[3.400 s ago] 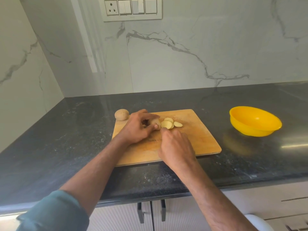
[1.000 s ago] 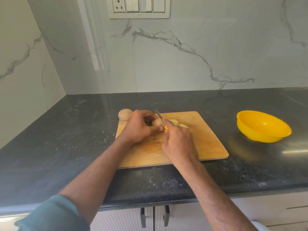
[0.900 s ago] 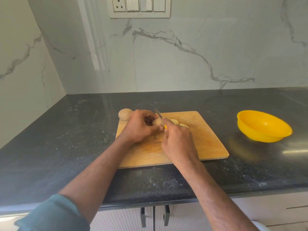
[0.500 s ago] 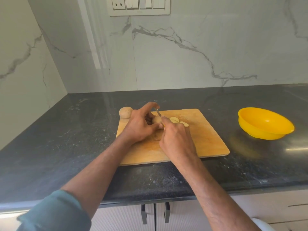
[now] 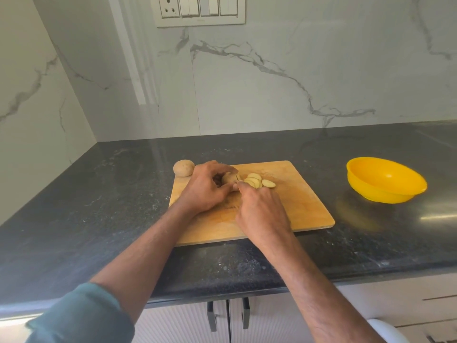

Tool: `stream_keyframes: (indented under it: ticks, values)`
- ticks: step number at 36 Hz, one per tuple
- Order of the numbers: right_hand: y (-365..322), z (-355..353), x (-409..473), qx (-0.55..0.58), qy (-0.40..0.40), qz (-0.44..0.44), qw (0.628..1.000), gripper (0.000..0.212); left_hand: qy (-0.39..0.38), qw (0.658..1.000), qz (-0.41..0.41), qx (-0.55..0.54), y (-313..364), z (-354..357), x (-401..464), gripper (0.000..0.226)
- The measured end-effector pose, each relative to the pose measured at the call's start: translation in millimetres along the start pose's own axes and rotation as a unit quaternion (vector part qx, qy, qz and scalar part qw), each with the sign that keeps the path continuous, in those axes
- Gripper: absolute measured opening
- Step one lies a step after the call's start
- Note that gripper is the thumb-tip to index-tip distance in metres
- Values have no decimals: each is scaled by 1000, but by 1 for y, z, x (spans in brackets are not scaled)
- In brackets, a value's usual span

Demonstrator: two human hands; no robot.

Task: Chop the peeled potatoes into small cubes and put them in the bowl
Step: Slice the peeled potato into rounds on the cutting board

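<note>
Potato slicing on rectangular wooden cutting board [image 5: 296, 209].
Left hand [image 5: 205, 191] grips the part-cut potato [image 5: 228, 178]; right hand [image 5: 262, 211] is curled, contents hidden. Pale slices [image 5: 257, 180] just right; yellow plastic bowl [image 5: 385, 179] beyond the board's right edge.

Centre of frame: a wooden cutting board [image 5: 291, 206] lies on a dark speckled countertop [image 5: 99, 206]. The left hand [image 5: 205, 189] curls over a partly cut potato [image 5: 228, 178] on the board; the right hand [image 5: 262, 211] is closed just right of it (whatever it holds is hidden). Pale potato slices [image 5: 257, 180] lie overlapped just beyond the right hand's knuckles. A whole potato [image 5: 183, 167] rests at the board's upper-left corner. Right of frame: a yellow bowl [image 5: 385, 179], well apart from the board. Top: a switch panel [image 5: 200, 9] on the marble wall.
</note>
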State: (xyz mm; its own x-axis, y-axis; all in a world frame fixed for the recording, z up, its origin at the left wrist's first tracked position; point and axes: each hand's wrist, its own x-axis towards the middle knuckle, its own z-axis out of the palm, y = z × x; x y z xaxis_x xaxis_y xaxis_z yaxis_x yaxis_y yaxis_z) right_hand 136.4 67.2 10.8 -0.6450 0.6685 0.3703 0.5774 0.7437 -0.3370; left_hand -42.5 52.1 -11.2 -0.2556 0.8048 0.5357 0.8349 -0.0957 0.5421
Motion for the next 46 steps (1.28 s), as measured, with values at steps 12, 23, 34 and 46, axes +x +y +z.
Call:
stream_keyframes:
  ticks: [12, 23, 34, 46]
  values:
    - [2, -9, -9, -16, -44, 0, 999, 29, 7, 1000, -20, -4, -1, 0, 0, 32]
    - [7, -10, -8, -13, -33, 3, 999, 35, 4, 1000, -25, -5, -4, 1, 2, 32]
    - [16, -17, -18, 8, -25, 31, 999, 40, -9, 999, -35, -22, -8, 0, 3, 29]
    - [23, -25, -13, 57, -16, 75, 995, 42, -25, 993, -72, -92, -6, -3, 1, 44]
